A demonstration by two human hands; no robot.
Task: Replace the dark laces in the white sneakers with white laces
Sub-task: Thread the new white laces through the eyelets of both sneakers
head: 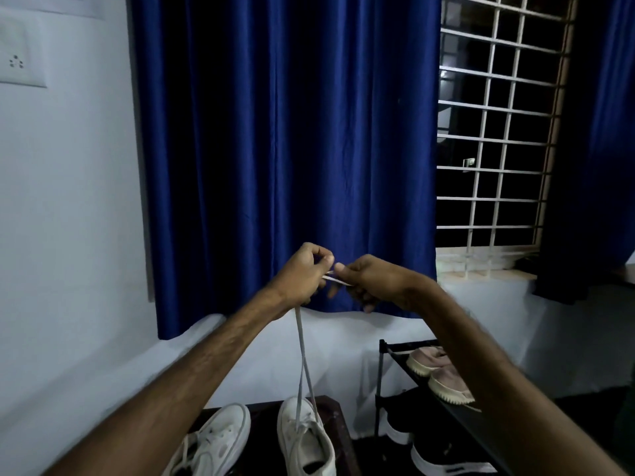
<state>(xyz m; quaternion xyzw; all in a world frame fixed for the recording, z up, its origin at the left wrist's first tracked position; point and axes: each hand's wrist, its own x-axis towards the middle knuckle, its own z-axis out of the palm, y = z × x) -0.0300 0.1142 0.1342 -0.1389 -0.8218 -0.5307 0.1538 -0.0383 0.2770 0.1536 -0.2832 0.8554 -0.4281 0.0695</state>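
Head view: the left hand and the right hand were held high above the laced sneaker, close together, with the thumbs almost meeting. Both hands had curled fingers and pinched the white lace. A short stretch of it ran taut between them. From under the left hand, 2 strands dropped straight down to the laced sneaker and entered its upper eyelets near the tongue.

The laced sneaker stood upright on a dark surface, toe pointing away from the camera. Just to its left, the second sneaker lay tilted on the same surface, with the left forearm crossing in front of it.

To the right of the laced sneaker stood a black shoe rack. It held 2 pale pink shoes on its upper shelf and black shoes with white soles below. The right forearm hid part of the rack.

Behind and above the laced sneaker, a blue curtain hung against the white wall. Up and to the right of the sneaker, a white window grille showed darkness outside. Far up to the sneaker's left, a wall socket sat on the wall.
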